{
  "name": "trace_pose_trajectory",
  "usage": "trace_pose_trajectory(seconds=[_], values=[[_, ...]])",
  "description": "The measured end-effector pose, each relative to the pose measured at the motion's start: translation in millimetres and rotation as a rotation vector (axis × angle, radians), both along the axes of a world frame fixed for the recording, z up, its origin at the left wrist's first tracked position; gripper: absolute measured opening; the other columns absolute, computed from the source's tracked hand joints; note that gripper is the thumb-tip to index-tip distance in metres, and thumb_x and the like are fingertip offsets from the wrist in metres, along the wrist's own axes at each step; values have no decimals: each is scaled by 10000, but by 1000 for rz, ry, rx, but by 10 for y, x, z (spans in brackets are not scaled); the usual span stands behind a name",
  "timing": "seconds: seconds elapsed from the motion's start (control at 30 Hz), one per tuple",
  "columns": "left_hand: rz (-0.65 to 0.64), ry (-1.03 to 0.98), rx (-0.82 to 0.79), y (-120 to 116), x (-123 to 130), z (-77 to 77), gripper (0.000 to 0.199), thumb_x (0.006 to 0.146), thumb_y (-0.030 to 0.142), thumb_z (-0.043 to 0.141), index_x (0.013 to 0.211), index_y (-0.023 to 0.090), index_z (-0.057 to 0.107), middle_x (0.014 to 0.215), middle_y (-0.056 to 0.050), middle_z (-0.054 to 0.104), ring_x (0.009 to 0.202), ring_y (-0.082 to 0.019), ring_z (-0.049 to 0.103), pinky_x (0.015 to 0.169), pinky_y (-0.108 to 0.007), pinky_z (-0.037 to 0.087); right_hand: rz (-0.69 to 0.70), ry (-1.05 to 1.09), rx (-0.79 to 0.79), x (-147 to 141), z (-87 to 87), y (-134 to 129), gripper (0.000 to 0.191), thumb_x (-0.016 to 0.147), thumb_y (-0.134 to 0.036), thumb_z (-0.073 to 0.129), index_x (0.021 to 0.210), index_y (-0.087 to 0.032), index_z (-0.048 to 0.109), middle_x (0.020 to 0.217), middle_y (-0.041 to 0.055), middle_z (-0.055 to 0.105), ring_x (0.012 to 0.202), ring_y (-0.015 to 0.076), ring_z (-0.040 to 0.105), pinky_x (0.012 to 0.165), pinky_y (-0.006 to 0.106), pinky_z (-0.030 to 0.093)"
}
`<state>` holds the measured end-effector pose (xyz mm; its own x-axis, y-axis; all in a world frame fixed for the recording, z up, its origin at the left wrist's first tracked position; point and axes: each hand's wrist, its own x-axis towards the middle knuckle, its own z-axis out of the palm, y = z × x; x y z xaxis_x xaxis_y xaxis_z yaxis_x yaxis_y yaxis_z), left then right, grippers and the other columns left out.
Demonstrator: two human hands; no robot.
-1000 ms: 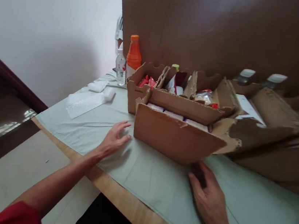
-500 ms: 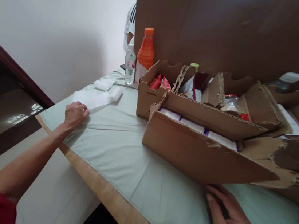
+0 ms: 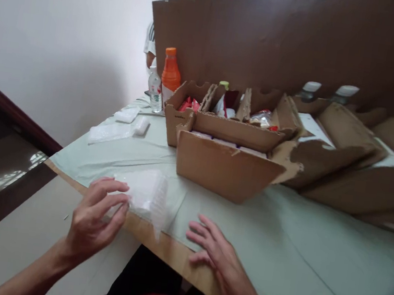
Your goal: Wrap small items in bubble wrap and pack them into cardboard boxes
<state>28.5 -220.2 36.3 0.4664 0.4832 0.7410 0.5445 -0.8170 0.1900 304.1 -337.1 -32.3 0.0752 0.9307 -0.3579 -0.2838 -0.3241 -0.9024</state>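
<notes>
Near the table's front edge, my left hand pinches one end of a piece of bubble wrap between thumb and fingers. The wrap is whitish and see-through, and its right end hangs loose over the edge. To its right is my right hand, fingers spread and holding nothing, apart from the wrap. More bubble wrap lies farther back on the left of the table, beside a small rolled piece and another flat piece.
A cardboard box with white-topped packs stands ahead, before a row of cardboard compartments holding packets. An orange bottle and a clear water bottle stand left of them. Behind a tall cardboard panel, a person's sleeve shows.
My left hand has come right and nearer, bringing a piece of bubble wrap off the table. My right hand has moved left from beside the box, its fingers now spread. The view has shifted.
</notes>
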Motion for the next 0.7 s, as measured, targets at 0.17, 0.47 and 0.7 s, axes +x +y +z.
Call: trace_pose_trajectory(seconds=[0.17,0.47,0.7], values=[[-242,-67,14,-247,378,225,265,859,-33,629,1017,178,657,1093,-92,672,1039,-220,687,1007,-503,559,-12,442,44,-393,-48,1,802,811,-668,755,1448,-231,538,1384,154,651,1268,288,628,983,416,550],[-268,184,215,2,628,-43,243,848,27,709,1022,187,651,1077,-100,717,978,-247,704,973,-527,556,-322,-37,189,269,233,-203,508,776,-496,813,1181,-220,677,950,44,754,798,183,678,733,311,543],[-350,437,-143,-13,716,-603,94,969,189,587,1050,176,633,988,-81,748,862,-231,691,922,-504,548,-413,-1359,-6,976,-80,-545,552,872,-453,640,1341,-162,630,1190,159,721,938,306,680,914,535,530]])
